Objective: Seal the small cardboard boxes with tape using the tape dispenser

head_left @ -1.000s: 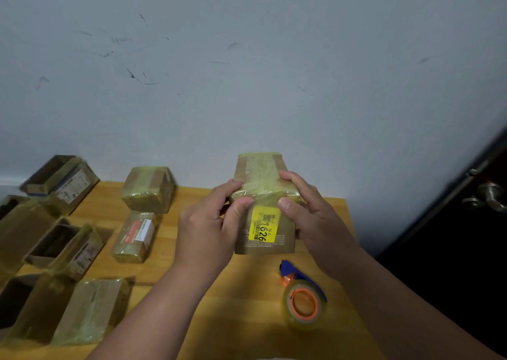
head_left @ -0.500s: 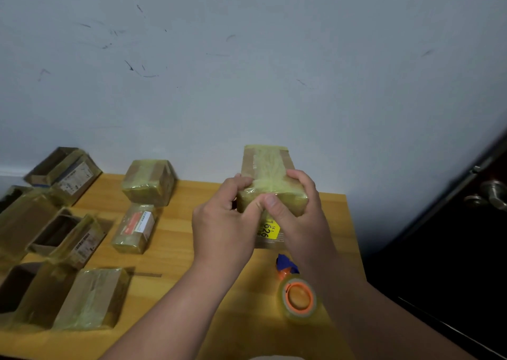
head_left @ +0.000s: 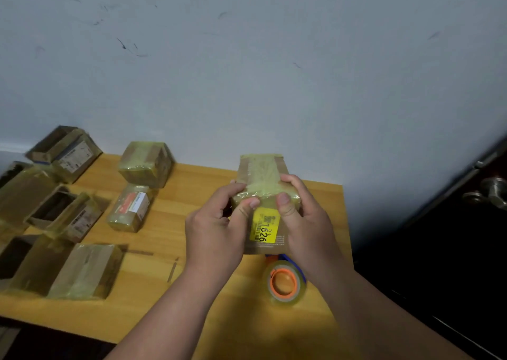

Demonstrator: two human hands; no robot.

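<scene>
Head | both hands (head_left: pixel 216 230) (head_left: pixel 307 222) grip box (head_left: pixel 264 192) | dispenser (head_left: pixel 285 281) beneath | boxes (head_left: pixel 129 207) left

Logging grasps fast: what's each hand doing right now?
Left hand: fingers curled round the box with the yellow label, holding it.
Right hand: gripping the same box, thumb pressed on its front.

Two bare forearms are showing, rising from the lower edge toward the wooden table (head_left: pixel 153 299). No sleeves, watch, rings or gloves are showing on either. Left hand (head_left: pixel 216 230) and right hand (head_left: pixel 307 222) are both showing short, unpainted nails, the thumbnails facing the camera. Forearms are looking smooth and unmarked.
</scene>
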